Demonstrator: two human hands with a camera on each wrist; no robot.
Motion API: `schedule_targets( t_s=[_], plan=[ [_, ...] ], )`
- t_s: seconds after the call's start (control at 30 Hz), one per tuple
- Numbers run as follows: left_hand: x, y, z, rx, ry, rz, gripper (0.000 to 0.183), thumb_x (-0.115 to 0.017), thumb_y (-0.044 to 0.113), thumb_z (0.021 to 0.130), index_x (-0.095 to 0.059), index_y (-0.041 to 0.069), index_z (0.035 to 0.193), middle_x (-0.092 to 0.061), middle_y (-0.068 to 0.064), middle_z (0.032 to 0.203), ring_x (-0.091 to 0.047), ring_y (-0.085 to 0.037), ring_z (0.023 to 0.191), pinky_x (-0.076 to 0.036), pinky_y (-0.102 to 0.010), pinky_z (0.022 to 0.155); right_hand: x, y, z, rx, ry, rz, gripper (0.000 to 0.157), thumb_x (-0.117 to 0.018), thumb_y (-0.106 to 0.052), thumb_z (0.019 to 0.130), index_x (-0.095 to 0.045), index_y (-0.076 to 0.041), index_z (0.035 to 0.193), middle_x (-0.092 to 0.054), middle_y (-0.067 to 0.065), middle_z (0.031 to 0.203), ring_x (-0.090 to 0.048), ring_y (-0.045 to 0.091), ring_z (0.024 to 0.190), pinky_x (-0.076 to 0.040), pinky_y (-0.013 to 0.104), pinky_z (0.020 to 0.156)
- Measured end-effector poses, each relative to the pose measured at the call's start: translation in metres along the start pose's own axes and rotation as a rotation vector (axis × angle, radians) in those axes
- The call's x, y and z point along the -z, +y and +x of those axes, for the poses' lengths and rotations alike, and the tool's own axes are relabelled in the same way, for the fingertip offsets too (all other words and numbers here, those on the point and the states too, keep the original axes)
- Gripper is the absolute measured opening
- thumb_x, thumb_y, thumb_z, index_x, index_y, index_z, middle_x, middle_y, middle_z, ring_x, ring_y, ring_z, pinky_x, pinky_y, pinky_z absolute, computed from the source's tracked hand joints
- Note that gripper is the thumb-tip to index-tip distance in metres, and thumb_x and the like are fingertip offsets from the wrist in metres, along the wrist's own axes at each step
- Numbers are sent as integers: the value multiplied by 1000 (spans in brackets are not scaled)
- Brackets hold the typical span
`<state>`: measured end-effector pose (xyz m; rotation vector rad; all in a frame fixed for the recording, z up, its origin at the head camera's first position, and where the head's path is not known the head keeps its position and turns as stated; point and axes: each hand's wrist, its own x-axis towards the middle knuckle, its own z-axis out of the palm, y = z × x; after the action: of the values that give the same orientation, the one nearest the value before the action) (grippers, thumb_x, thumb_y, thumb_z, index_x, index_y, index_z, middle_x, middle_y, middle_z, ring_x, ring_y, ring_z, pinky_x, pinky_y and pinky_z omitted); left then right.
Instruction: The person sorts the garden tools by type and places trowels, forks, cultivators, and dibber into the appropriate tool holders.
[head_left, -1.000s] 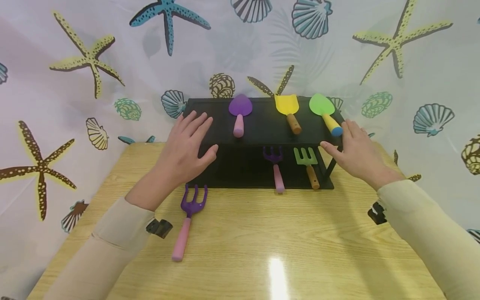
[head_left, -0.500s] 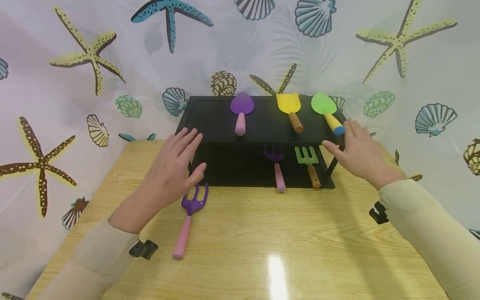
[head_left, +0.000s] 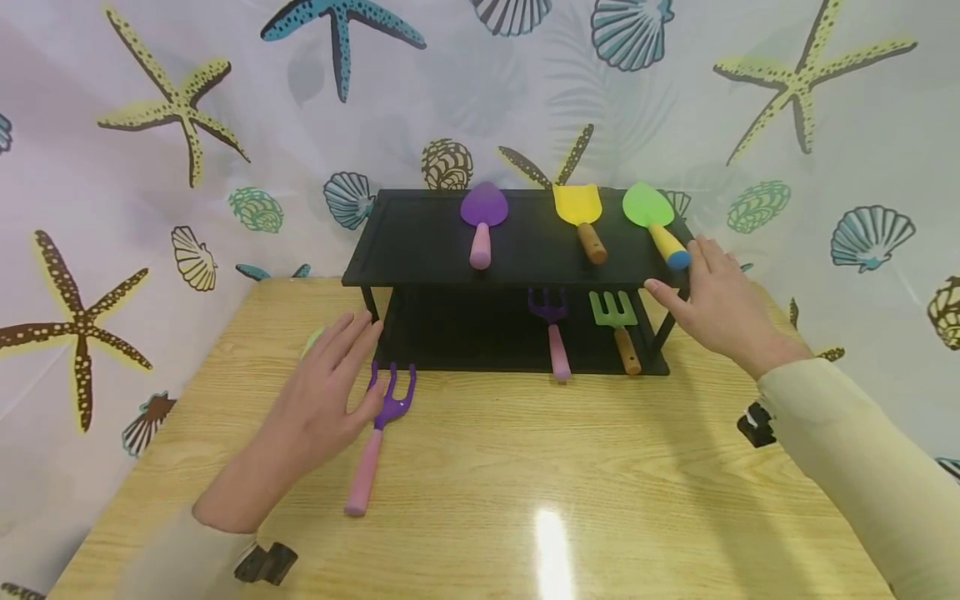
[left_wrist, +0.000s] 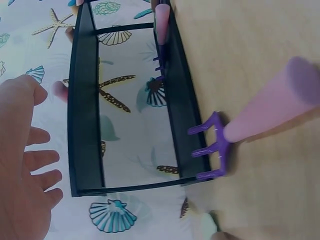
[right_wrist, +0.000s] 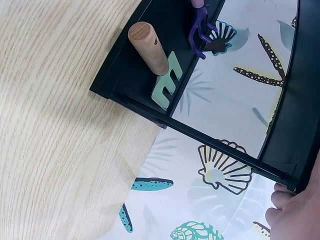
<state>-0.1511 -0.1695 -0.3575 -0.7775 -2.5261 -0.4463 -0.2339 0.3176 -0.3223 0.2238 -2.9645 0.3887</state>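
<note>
My left hand is over the table's left side, fingers extended and thumb spread, holding nothing. Beside its thumb, a hand fork with purple tines and a pink handle lies on the table. A light green thing shows partly behind this hand's fingers; in the left wrist view, a pale green piece appears at the bottom edge. My right hand rests at the right front corner of the black two-tier rack, its fingers along the side and its thumb at the front edge.
On the top shelf lie a purple trowel, a yellow shovel and a green trowel. The lower shelf bears a purple hand fork and a green one. A shell-patterned cloth hangs behind.
My left hand has moved down and left, away from the rack's left side, uncovering its left corner and leg. The right hand has stayed at the rack's right corner.
</note>
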Motion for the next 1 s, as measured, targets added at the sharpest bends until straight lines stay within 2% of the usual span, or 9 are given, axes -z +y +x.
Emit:
schedule_targets(
  t_s=[0.27,0.5,0.77,1.0],
  plan=[
    [-21,5,-33,66,-48,-45,65,-66,22,90,-43,3,148,-40,-18,156,-32,-39,147,-32,-60,116,1,-1,0,7,-1,-5,103,-36,-68,97,-4,11,154,-6,35,161,-8,53,149,-11,65,121],
    [-41,10,-56,94,-89,-81,63,-63,20,92,-43,1,148,-38,-18,157,-32,-39,147,-33,-56,116,0,-1,0,12,1,-1,103,-36,-68,97,-4,12,154,-7,35,161,-8,52,149,-10,64,121],
    [-60,14,-77,142,-241,-40,76,-66,30,92,-33,-3,152,-31,-22,159,-24,-42,149,-30,-57,118,0,0,2,10,2,-15,103,-37,-68,97,-5,11,154,-7,35,161,-8,52,149,-9,63,122],
    [-71,14,-86,167,-337,-24,79,-62,36,95,-26,-3,154,-21,-20,164,-17,-41,152,-25,-55,122,0,0,1,14,12,-10,102,-37,-68,97,-6,12,154,-9,35,160,-9,52,149,-10,63,122]
  ],
)
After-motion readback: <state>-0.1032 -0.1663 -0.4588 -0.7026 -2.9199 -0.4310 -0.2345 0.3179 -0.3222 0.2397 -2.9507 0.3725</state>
